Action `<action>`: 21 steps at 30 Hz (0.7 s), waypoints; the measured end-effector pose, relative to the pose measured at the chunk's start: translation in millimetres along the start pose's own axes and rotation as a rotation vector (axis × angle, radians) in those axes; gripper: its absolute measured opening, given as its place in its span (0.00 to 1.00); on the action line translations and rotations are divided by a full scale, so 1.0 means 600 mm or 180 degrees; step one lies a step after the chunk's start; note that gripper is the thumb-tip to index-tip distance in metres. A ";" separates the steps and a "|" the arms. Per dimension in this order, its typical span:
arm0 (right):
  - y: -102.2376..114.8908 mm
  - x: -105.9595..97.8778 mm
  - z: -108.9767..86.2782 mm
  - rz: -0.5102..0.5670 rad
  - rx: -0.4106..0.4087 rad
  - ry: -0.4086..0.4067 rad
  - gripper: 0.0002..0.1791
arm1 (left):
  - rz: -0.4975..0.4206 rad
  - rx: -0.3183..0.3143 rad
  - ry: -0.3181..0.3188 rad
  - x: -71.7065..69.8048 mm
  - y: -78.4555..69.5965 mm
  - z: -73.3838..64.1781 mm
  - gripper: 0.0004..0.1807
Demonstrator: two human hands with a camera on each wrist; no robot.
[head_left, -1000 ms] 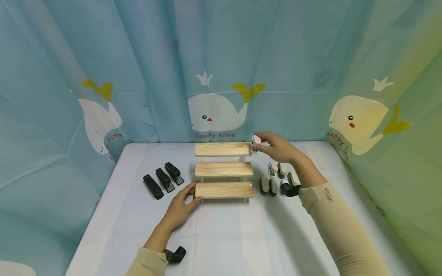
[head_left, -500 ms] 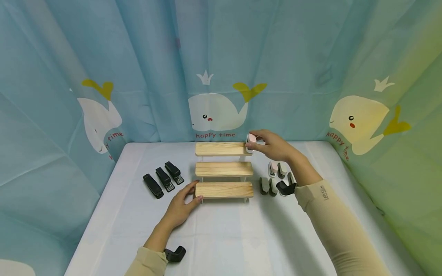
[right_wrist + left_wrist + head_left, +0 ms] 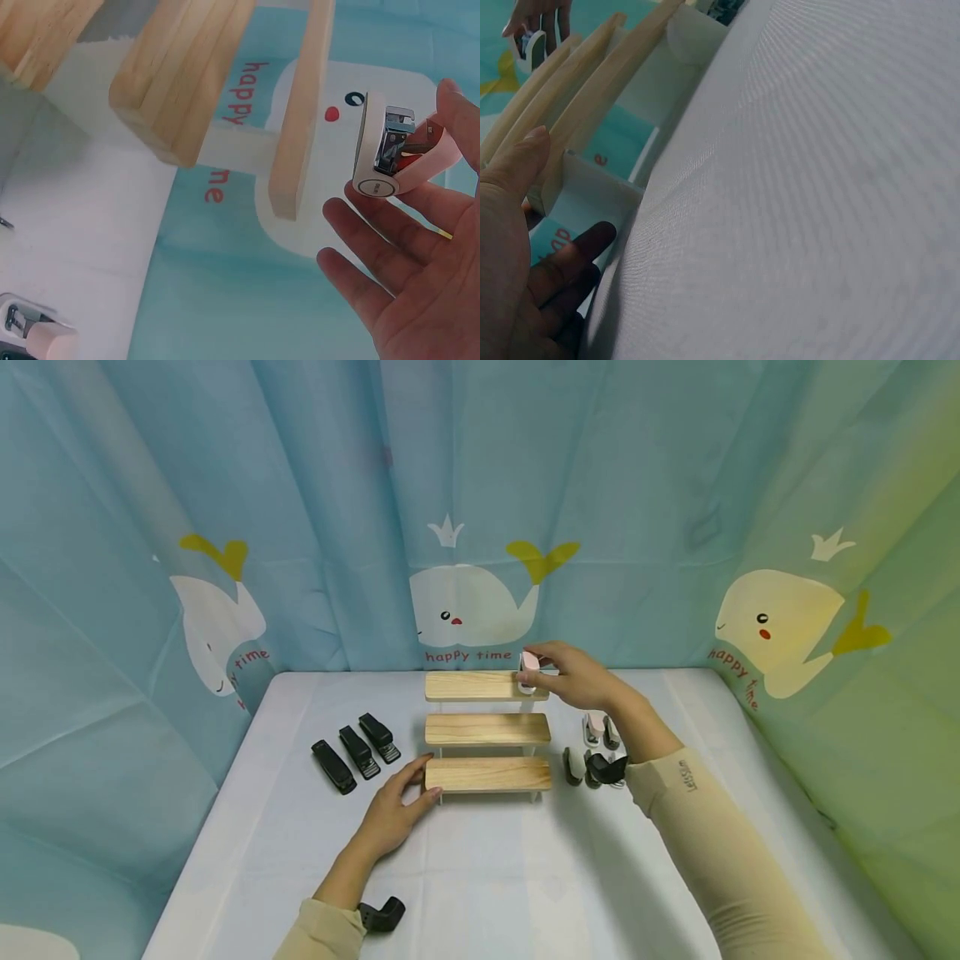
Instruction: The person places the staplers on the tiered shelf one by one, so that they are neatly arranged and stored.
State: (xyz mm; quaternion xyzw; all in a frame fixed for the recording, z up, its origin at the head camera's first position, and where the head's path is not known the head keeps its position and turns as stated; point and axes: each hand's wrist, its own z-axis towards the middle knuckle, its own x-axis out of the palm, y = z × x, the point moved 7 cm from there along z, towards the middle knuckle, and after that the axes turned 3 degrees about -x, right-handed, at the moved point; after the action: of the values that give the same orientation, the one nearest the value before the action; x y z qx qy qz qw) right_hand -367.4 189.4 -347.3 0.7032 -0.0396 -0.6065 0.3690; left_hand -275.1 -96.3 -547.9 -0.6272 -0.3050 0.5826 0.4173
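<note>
My right hand (image 3: 581,681) pinches a small pink-and-white stapler (image 3: 528,664) between thumb and fingers. In the head view the stapler overlaps the right part of the top board (image 3: 468,686) of a three-tier wooden display shelf. The right wrist view shows that stapler (image 3: 367,154) from its end, just beyond the edge of the top board (image 3: 300,127), other fingers spread below it. My left hand (image 3: 390,814) holds the left end of the bottom board (image 3: 487,774), thumb at its front corner and index finger at its back corner. In the left wrist view, the thumb (image 3: 532,154) lies against the wood.
Three black staplers (image 3: 359,752) lie in a slanted row left of the shelf. Right of it stand several small staplers, one pink (image 3: 593,727) and others greyish (image 3: 573,765), partly hidden by the right wrist camera (image 3: 606,769). A whale-print curtain (image 3: 637,527) borders the table.
My right hand has carried the pink-and-white stapler leftward, from beside the top board's right end to over the board. My left hand has stayed at the bottom board.
</note>
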 end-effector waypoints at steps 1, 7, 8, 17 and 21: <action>0.002 0.001 0.001 -0.0003 -0.0003 0.0005 0.41 | 0.0002 0.0013 -0.0001 0.000 0.000 0.000 0.35; 0.012 0.009 0.009 -0.0003 -0.0028 0.0043 0.41 | -0.0010 0.0057 -0.0010 0.000 -0.002 -0.001 0.35; 0.013 0.011 0.010 -0.0001 -0.0036 0.0053 0.41 | -0.0009 0.0054 -0.0014 0.000 -0.001 -0.001 0.35; 0.029 0.021 0.022 0.0075 -0.0143 0.0045 0.41 | 0.0031 0.0097 -0.0051 0.000 -0.008 -0.004 0.36; 0.032 0.026 0.027 0.0091 -0.0162 0.0056 0.41 | 0.0014 0.0052 -0.0040 0.000 -0.009 -0.005 0.36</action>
State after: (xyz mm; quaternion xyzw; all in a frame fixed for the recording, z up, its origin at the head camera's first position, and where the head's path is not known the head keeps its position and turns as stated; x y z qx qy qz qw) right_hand -370.1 159.9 -349.2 0.6982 -0.0310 -0.5958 0.3957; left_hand -271.4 -94.4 -543.5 -0.6208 -0.3015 0.5900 0.4191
